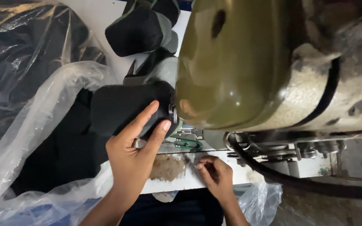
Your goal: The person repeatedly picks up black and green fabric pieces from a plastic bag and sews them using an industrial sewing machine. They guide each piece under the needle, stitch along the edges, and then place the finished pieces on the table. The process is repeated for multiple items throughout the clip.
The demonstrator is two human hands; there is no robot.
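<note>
Hands [137, 144] on, seemingly, black fabric [118, 106]

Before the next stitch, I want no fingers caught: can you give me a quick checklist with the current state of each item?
1. Left hand on the black fabric piece at the machine: ok.
2. Left fingertips clear of the needle area: not ok, right beside it.
3. Right hand on the table edge, away from the needle: ok.
4. Needle position: cannot tell, hidden by the olive machine head.
5. Black cable clear of hands: ok.
</note>
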